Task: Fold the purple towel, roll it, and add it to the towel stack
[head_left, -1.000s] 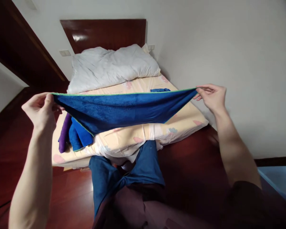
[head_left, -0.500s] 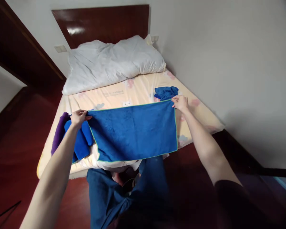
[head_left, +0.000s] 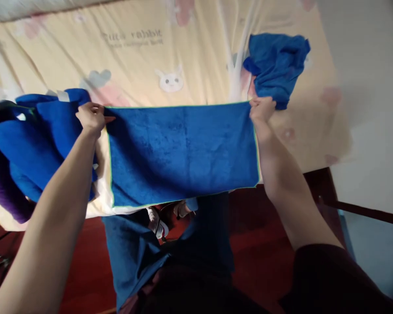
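Note:
A blue towel (head_left: 183, 150) with a thin green edge is stretched out flat between my two hands, over the near side of the bed. My left hand (head_left: 93, 117) pinches its upper left corner. At the upper right corner, my right hand (head_left: 263, 109) is closed on the cloth. Just beyond my right hand lies a crumpled blue cloth (head_left: 277, 65). Rolled blue towels (head_left: 29, 144) rest beside my left forearm, with a purple roll (head_left: 1, 174) at their left.
The bed has a cream sheet (head_left: 134, 65) with rabbit and heart prints. A pale pillow (head_left: 36, 8) shows at the far left edge. A wall (head_left: 370, 87) stands on the right, and dark red floor (head_left: 255, 235) lies below.
The view has tilted down and come closer to the bed, so the headboard is out of sight. Both hands still hold the towel's upper corners; its lower edge now hangs at the bed's near edge.

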Demonstrator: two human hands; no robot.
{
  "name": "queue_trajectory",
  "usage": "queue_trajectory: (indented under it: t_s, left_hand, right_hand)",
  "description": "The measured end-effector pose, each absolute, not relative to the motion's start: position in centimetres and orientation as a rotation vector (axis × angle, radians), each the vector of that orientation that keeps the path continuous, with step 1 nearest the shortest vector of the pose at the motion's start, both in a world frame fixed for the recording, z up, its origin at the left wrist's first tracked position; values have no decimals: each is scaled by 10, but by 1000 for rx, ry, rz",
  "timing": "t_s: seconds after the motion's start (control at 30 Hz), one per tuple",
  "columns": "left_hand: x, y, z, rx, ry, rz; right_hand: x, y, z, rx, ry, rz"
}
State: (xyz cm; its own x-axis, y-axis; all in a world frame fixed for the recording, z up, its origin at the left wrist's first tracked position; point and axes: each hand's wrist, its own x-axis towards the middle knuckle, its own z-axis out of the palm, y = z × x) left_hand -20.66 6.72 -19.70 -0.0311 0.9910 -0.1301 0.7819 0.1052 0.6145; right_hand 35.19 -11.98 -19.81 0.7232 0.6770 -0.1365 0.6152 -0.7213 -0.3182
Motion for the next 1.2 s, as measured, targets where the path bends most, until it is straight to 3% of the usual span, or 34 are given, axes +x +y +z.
queue_trajectory:
  t_s: [0.1, 0.27, 0.4, 0.53, 0.63, 0.83, 0.97, 1.2]
  left_hand:
    - [-200, 72, -202, 1784, 1873, 462]
    - [-192, 65, -198, 1965, 1888, 259]
    - [-174, 36, -180, 2232, 1849, 429]
    - [-125, -9, -171, 2568, 1379, 394]
    - [-79, -34, -185, 2570, 1109, 314]
    - [-36, -51, -230, 2480, 1111, 345]
    - [-52, -42, -237, 2412, 1185, 416]
    - [-139, -10, -221, 2289, 1560, 455]
  right_hand:
    - [359, -106, -210, -2730, -926, 139]
    - [367, -97, -227, -2560, -1000, 286]
    - [351, -96, -221, -2461, -1043, 308]
    - [279, -88, -202, -2227, -1268, 154]
    - [199, -78, -202, -1938, -1764, 278]
    - [104, -78, -235, -1851, -1984, 486]
    - [132, -87, -238, -1924, -1967, 436]
    - [262, -118, -235, -2328, -1735, 284]
